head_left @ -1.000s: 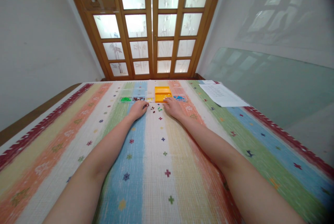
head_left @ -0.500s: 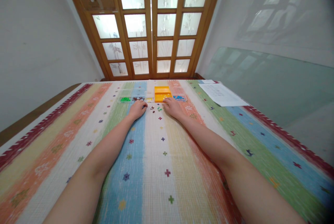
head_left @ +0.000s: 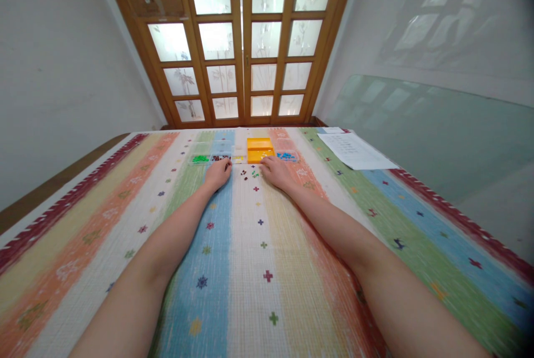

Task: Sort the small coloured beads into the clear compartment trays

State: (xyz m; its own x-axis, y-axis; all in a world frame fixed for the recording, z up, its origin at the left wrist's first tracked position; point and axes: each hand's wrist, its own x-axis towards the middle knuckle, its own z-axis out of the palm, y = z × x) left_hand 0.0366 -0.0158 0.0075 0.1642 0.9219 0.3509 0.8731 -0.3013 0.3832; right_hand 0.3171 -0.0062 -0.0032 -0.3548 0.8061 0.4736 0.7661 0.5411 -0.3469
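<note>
My left hand [head_left: 218,173] rests at the front edge of a clear box of dark brown pieces [head_left: 221,158]. Its fingers are pinched together, and anything between them is too small to make out. My right hand [head_left: 276,170] is at the front of an open yellow box [head_left: 259,142], its curled fingers against the near edge. A few small pale bits lie inside that box. Between my hands, several loose brown pieces [head_left: 244,172] and green pieces [head_left: 255,174] lie on the cloth.
A clear box of green pieces [head_left: 201,159] stands at the left, yellow pieces [head_left: 238,159] sit beside the yellow box, and blue pieces [head_left: 287,156] are at its right. A printed paper sheet [head_left: 354,150] lies farther right on the striped tablecloth [head_left: 246,269]. Glazed doors stand behind.
My left hand has shifted slightly left and back toward the box of brown pieces, its fingers drawn closer together. My right hand and the yellow box have stayed in place.
</note>
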